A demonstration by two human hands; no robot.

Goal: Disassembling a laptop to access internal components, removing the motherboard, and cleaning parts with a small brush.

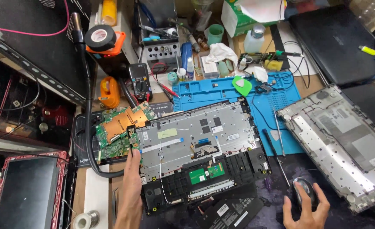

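- left hand [132, 169] comes up from the bottom edge, forearm nearly straight up, fingers stretched out and pinching the left edge of the opened laptop base [198, 144] right where the green motherboard [119, 133] sits
- motherboard is tilted half off the chassis at its upper left, copper heat plate facing up
- right hand [306, 210] sits low on the right, palm down, fingers curled over a dark computer mouse [304, 191], cupping it
- the removed bottom cover [344, 144] lies to the right, inside up
- blue work mat [225, 91] sits behind the laptop, black screwdriver [272, 146] just beside its right edge
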